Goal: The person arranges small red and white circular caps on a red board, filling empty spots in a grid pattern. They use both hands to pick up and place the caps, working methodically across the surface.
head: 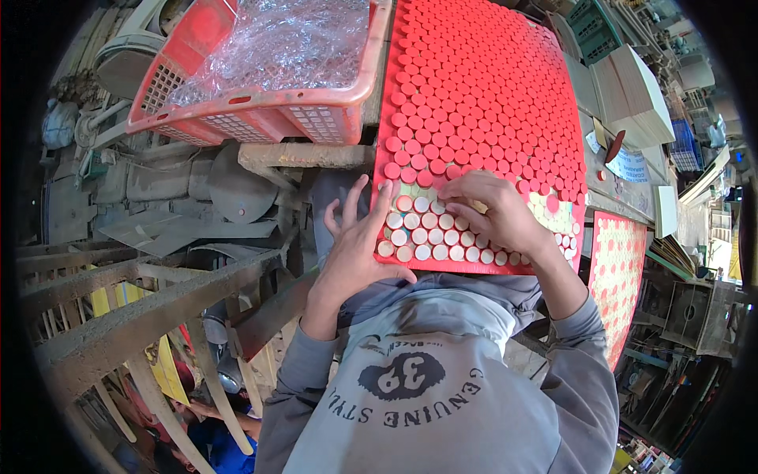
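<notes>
A red board (pixel 388 118) lies in front of me, its near edge above my lap. Tight rows of round red discs (pixel 474 106) cover its far part. Nearer me are rows of pale-topped discs (pixel 435 236), with a strip of pale yellow-green surface (pixel 423 193) between the two groups. My left hand (pixel 355 246) rests spread at the board's near left corner, its thumb below the edge and fingertips beside the discs. Over the pale strip, my right hand (pixel 503 213) has thumb and fingers bent close together among the discs. Whether a disc is between them is hidden.
An orange plastic crate (pixel 266 112) with tangled clear plastic strips (pixel 290 47) stands at upper left. To the right are a stack of pale boards (pixel 630 95), a loose red disc (pixel 601 175) and a second patterned board (pixel 619 260). Wooden bars (pixel 177 314) and a person in blue (pixel 228 444) are lower left.
</notes>
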